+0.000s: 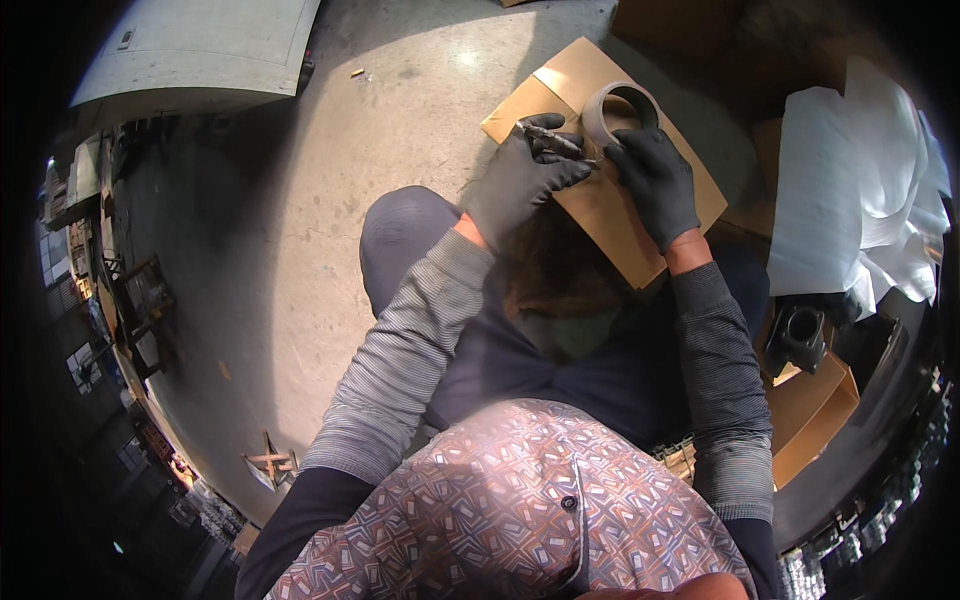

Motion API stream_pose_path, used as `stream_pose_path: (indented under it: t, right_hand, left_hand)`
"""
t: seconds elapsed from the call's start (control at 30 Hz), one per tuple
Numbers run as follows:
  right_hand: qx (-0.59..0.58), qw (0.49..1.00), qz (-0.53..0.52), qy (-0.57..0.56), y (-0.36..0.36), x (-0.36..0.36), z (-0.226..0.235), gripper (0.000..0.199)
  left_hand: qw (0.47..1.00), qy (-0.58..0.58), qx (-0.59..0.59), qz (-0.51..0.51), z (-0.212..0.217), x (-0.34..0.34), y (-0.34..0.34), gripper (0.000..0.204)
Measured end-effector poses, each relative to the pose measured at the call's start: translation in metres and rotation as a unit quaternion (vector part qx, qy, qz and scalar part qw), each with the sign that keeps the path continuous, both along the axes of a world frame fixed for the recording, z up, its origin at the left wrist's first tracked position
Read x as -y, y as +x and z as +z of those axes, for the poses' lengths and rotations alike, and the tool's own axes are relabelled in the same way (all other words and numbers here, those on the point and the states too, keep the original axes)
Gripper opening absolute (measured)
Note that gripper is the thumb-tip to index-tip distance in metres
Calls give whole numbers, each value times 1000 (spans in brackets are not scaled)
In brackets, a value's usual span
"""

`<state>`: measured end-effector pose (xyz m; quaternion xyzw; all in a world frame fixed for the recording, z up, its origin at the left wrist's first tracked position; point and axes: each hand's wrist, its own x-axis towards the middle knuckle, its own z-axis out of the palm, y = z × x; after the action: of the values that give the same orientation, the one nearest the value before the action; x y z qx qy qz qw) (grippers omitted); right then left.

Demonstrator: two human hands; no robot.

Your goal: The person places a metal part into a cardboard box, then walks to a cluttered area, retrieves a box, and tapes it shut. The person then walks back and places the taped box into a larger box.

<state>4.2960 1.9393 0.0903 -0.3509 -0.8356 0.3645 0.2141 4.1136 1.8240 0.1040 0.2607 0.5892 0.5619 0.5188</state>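
Note:
Both my hands wear black gloves and are over a closed brown cardboard box (690,185) between my knees. Wrapped by my left hand (515,185) is a slim, worn, silver-and-dark tool (552,138) whose exact kind I cannot make out. Its tip points right, toward the tape. A wide roll of tape (594,118) stands on edge over the box top, its open ring tilted. My right hand (655,185) grips the roll's lower rim, fingers partly hidden behind it. The fingertips of the two hands are close together.
White foam sheeting (825,190) hangs at the right, with a black cylindrical part (800,335) and an open cardboard carton (815,415) below it. A pale metal cabinet (200,50) stands at the far left. Concrete floor (330,200) lies left of my knee.

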Motion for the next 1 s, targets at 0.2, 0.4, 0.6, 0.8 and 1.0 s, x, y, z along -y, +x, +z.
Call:
stream_pose_path:
  t: [0.2, 0.4, 0.6, 0.8, 1.0]
  right_hand:
    - [3, 999, -17, -48, 0, -2, -1, 23]
    - [-14, 998, -13, -56, -1, -4, -4, 23]
    - [-24, 998, -13, -52, -1, -5, -9, 23]
    - [32, 999, -14, 16, -3, -1, 0, 24]
    - [112, 993, 1, 21, -7, 1, 14, 27]
  left_hand:
    - [997, -31, -40, -59, -3, 2, -6, 35]
    - [996, -37, 78, -16, 3, 2, -8, 34]
    - [1000, -7, 9, -23, 1, -1, 0, 35]
    - [980, -47, -187, -56, 9, -4, -21, 28]
    - [829, -14, -530, -180, 31, -33, -67, 26]
